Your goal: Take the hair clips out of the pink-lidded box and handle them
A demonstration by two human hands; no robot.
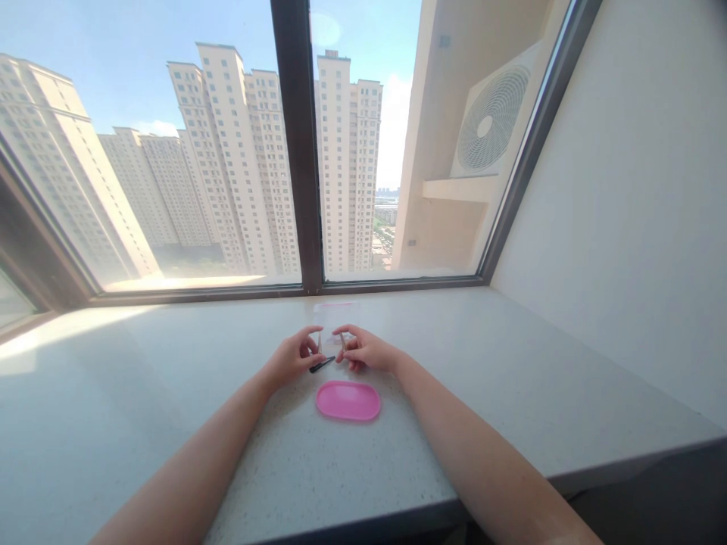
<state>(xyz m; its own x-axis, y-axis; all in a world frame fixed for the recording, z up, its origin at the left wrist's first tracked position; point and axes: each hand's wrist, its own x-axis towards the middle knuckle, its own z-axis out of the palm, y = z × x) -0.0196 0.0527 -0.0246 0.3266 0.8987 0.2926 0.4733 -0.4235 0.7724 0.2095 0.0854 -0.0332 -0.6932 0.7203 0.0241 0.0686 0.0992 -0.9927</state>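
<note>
Near the middle of the white speckled sill, my left hand (292,357) is closed, with a slim pale piece (319,342) upright between thumb and forefinger. Facing it a short way off, my right hand (366,351) grips a slim gold-brown piece (343,342) in the same manner. Both pieces are too small for me to tell their kind. A narrow black object (322,365) slants just under the left fingertips; whether they touch it I cannot tell. Closer to me lies a shallow pink oval tray (347,403) with rounded ends.
Behind my hands sits a clear, box-like item with a pink strip (336,305), partly hidden. The dark window frame (304,166) borders the sill (170,393) at the back. A white wall (636,227) rises on the right. The sill's front edge (397,522) runs below my arms.
</note>
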